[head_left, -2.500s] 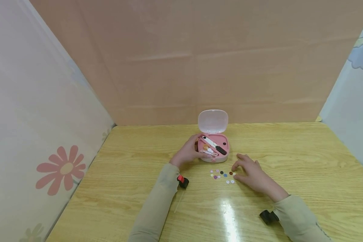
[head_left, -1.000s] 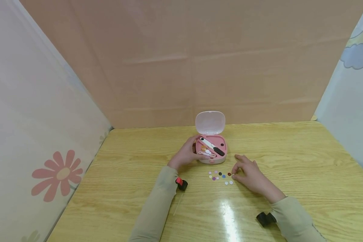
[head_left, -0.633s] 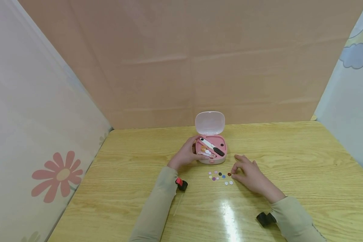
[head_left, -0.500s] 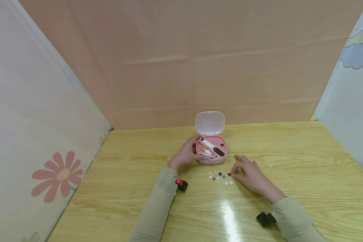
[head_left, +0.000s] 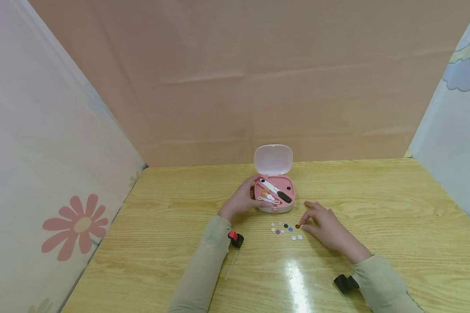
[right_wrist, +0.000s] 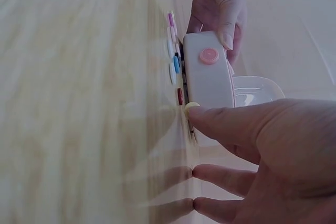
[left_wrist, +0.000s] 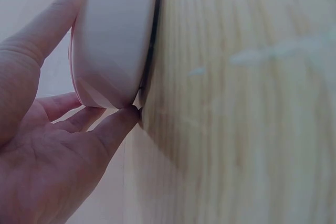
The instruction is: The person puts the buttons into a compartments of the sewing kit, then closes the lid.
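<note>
My left hand [head_left: 240, 201] holds the left side of a small pink-and-white sewing box [head_left: 275, 209], its thumb at the front rim and fingers around the side. The box's clear lid [head_left: 273, 160] stands up. Inside lie a white-and-black tool [head_left: 276, 190], a pale looped band [head_left: 269, 201] and a dark button [head_left: 288, 188]. To the right, my right hand [head_left: 326, 228] pinches a pale yellow button [right_wrist: 192, 107] between thumb and index finger, just above the table. A dark red button [head_left: 297, 226] lies beside those fingertips. In the right wrist view, the other fingers touch the table.
Several loose buttons lie before the box, among them a blue button [head_left: 290, 229], a purple button [head_left: 277, 232], a black button [head_left: 286, 226] and two white buttons [head_left: 297, 238]. The wooden table [head_left: 160, 243] meets a tan backdrop [head_left: 196, 108] behind the box.
My right thumb and index finger have come together on the pale yellow button, which lay beside the red one earlier. My left hand stays on the box. The head view has shifted slightly.
</note>
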{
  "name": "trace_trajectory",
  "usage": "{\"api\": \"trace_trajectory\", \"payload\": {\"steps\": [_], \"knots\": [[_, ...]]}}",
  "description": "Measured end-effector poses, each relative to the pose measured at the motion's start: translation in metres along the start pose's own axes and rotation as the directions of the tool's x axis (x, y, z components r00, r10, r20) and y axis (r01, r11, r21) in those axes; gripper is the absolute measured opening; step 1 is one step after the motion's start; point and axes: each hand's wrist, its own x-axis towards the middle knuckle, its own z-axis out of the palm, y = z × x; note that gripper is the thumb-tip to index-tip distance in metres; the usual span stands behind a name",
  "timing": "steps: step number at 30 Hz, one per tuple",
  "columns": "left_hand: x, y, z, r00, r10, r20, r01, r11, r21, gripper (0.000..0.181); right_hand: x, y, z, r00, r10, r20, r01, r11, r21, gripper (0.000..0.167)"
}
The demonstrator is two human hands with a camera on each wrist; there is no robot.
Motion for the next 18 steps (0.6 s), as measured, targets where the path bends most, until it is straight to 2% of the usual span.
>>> {"api": "trace_trajectory", "payload": {"steps": [18], "knots": [[0.0019,-0.0028,-0.0007,1.0,-0.009,0.006,0.009,1.0,-0.012,0.085,0.0054,0.0011,-0.0015,1.0,0.021,0.01,-0.021,1.0,-0.014,0.014]]}}
